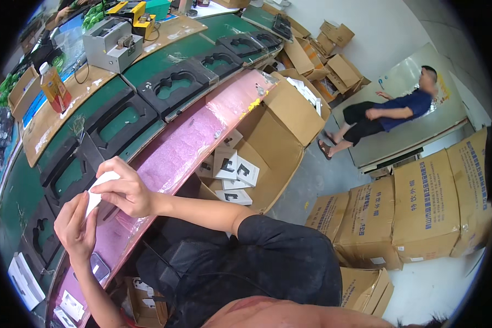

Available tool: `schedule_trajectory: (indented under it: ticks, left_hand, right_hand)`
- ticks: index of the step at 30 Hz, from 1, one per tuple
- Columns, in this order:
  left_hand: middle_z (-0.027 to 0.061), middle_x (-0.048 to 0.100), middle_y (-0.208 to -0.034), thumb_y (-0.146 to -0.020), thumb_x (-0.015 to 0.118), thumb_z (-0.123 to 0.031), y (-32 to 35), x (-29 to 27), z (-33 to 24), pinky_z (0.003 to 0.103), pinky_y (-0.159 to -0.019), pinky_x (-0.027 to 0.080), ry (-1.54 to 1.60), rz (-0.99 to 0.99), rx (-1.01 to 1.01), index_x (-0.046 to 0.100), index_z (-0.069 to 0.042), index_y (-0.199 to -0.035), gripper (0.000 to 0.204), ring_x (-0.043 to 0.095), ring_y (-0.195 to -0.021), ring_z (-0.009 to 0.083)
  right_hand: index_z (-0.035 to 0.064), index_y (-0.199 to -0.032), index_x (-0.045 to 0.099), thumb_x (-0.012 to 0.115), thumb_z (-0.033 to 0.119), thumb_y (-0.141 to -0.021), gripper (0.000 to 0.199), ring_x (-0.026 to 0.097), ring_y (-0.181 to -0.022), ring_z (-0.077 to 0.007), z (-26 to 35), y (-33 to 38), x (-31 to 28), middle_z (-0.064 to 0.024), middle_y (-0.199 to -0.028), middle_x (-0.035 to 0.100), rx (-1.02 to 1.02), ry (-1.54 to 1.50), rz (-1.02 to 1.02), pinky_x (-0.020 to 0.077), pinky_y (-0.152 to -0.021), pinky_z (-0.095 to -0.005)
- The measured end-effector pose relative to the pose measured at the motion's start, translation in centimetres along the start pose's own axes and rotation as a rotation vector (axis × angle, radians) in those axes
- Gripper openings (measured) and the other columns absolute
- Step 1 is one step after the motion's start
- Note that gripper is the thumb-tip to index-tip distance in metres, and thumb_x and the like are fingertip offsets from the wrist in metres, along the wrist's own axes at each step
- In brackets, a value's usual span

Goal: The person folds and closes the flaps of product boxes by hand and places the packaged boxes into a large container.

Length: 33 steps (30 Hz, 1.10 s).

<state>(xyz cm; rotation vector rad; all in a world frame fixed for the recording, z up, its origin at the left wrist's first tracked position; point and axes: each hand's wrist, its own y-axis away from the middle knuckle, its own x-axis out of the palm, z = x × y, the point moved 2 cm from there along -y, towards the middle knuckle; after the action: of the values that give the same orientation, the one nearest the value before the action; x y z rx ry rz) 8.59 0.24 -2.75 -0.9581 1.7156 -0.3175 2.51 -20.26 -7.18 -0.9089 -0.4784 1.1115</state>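
Note:
Over the pink-covered bench edge, both of my hands are together on a small white folded piece [95, 201], which looks like paper or thin card. My left hand [75, 227] pinches its lower left side between thumb and fingers. From the upper right, my right hand [124, 188] grips it with bent fingers and thumb. The fingers cover much of the piece, so its full shape is hidden. Beneath my hands lie black foam frames [95, 150] with cut-outs, on the green bench top. A phone [97, 268] rests on the pink surface by my left forearm.
An open carton [276, 156] holding several white printed boxes [236, 170] stands right of the bench. Large cartons [426, 202] line the right side. A grey machine [112, 46] and an orange-labelled bottle [54, 87] stand across the bench. Another person [393, 112] is by the far door.

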Motion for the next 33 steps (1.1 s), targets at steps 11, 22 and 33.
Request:
schedule_trajectory:
  ticks: [11, 22, 33]
  left_hand:
    - [0.021, 0.078, -0.112, -0.083, 0.082, 0.003, -0.1, 0.3, -0.1, 0.039, -0.079, 0.06, -0.055, -0.041, 0.057, 0.078, 0.004, -0.123, 0.04, 0.076, -0.09, 0.0331]
    - [0.0205, 0.077, -0.111, -0.084, 0.085, -0.004, -1.9, -0.9, -2.3, 0.04, -0.081, 0.059, -0.012, 0.058, -0.076, 0.076, 0.001, -0.129, 0.046, 0.076, -0.093, 0.0348]
    - [0.0205, 0.075, -0.106, -0.087, 0.082, -0.002, -1.2, 0.1, -1.7, 0.041, -0.076, 0.058, -0.071, 0.047, 0.001, 0.073, 0.004, -0.133, 0.047, 0.074, -0.087, 0.0343]
  right_hand:
    - [0.0064, -0.112, 0.081, 0.08, 0.011, -0.094, 0.019, 0.062, -0.107, -0.031, -0.2, -0.2, 0.1, -0.0158, -0.116, 0.065, 0.014, -0.014, -0.004, 0.051, -0.091, -0.041]
    - [0.0064, -0.113, 0.082, 0.079, 0.013, -0.096, 0.019, 0.062, -0.108, -0.0312, -0.2, 0.0, -0.1, -0.0162, -0.117, 0.065, -0.004, 0.006, 0.014, 0.0512, -0.092, -0.0407]
    - [0.0064, -0.114, 0.081, 0.08, 0.015, -0.095, 0.021, 0.062, -0.111, -0.0316, -0.4, 0.2, -0.3, -0.0155, -0.121, 0.064, 0.023, 0.006, 0.041, 0.0509, -0.095, -0.0415]
